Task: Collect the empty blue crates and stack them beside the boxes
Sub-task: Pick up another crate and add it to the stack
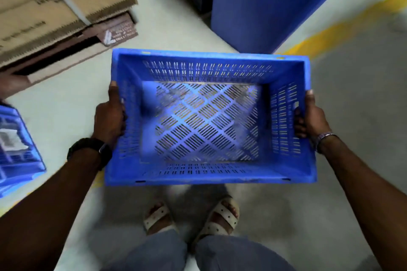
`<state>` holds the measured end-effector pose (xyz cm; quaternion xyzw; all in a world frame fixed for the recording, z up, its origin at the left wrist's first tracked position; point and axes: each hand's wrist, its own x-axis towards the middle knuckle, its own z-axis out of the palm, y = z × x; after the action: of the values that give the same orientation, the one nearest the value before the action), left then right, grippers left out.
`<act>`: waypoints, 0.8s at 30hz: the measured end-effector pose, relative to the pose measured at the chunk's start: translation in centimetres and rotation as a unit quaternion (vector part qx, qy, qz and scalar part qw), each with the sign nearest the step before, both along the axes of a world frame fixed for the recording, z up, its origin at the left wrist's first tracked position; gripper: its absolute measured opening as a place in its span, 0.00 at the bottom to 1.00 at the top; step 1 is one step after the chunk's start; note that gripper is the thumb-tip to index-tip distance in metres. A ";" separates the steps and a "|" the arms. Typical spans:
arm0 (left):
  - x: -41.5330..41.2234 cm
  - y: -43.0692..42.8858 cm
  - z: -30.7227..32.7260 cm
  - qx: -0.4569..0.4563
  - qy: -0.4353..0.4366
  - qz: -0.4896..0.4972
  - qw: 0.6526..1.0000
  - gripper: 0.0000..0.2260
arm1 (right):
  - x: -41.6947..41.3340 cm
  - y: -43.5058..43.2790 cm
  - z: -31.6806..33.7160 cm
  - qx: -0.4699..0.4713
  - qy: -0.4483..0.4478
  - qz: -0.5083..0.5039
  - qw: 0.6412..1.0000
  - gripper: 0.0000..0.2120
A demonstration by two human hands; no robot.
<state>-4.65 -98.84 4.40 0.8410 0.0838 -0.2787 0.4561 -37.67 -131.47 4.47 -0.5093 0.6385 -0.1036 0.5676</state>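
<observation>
**A:** Where is the crate?

**B:** The empty blue crate (209, 116) sits at the middle of the view, held level in the air above the pale floor (72, 105), open side up. Its slotted bottom and walls show nothing inside.

**A:** And the hands?

**B:** The left hand (110, 119) grips the crate's short wall at nine o'clock, thumb laid along the rim, fingers curled under the outside. The right hand (310, 119) clasps the opposite wall at three o'clock, thumb on the rim, fingertips hooked through the handle slot. A dark watch (88, 149) is on the left wrist, a metal band (326, 138) on the right.

**A:** What lies around it?

**B:** At six o'clock, below the crate, stand the person's feet in pale sandals (222, 215), with grey-blue trouser legs (198, 253) at the bottom edge. At ten to eleven o'clock are stacked cardboard boxes (55, 6), resting on a brown pallet (110, 35), with a white strap across them. At eight o'clock, by the left edge, is another blue crate (15, 149), with something pale inside that is too blurred to name. At one o'clock stands a tall blue bin (264, 6), and a yellow floor line (352, 20) runs from it toward two o'clock.
</observation>
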 end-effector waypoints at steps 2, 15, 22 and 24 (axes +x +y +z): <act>1.0 1.4 5.5 0.001 -0.007 0.014 1.000 0.32 | 2.1 0.2 5.7 0.014 -0.014 0.014 1.000 0.35; 6.5 22.5 48.6 -0.067 -0.032 0.156 0.985 0.26 | 21.0 12.7 47.6 -0.016 -0.060 0.191 0.980 0.33; 9.7 39.4 56.9 -0.050 -0.075 0.221 0.971 0.29 | 31.6 26.1 55.3 -0.054 -0.069 0.309 0.947 0.34; 11.0 44.7 58.0 -0.042 -0.083 0.239 0.966 0.30 | 34.6 31.2 56.2 -0.045 -0.081 0.324 0.942 0.30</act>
<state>6.39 -54.10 62.45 0.7969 0.2326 -0.0939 0.5496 -3.07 -100.23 60.67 -0.7031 0.3857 0.0165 0.5971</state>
